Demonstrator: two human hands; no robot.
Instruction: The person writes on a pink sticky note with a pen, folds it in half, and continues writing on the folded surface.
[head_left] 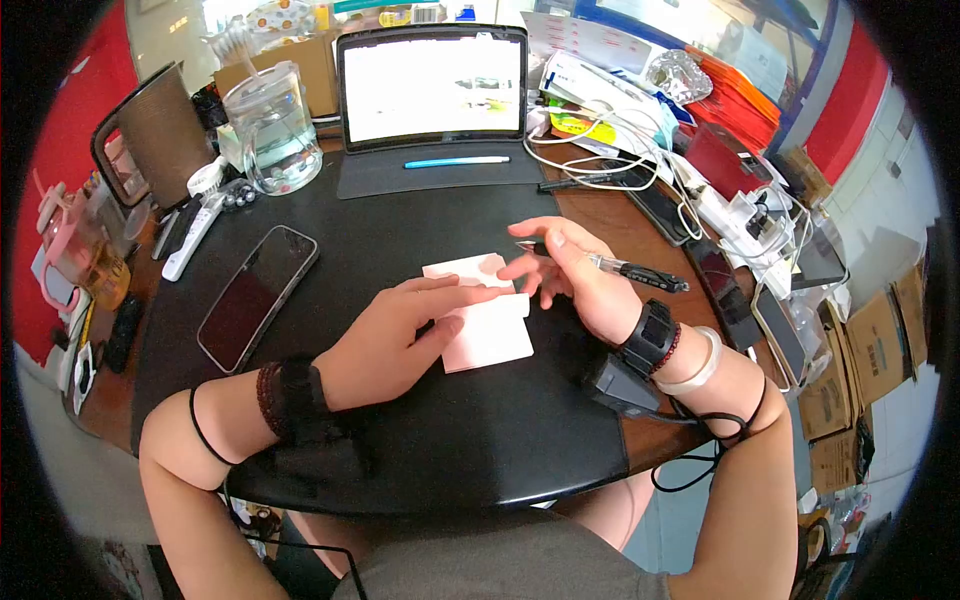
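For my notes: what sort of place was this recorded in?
Probably a personal work or study desk, perhaps in a small office or storeroom. A tablet stands propped up at the back, pink paper lies under the left hand, and cardboard boxes are stacked to the right.

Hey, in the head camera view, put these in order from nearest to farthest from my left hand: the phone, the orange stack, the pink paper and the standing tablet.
From your left hand:
1. Pink paper: touching, under the fingers.
2. Phone: on the left.
3. Tablet: standing at the back.
4. Orange stack: back right.
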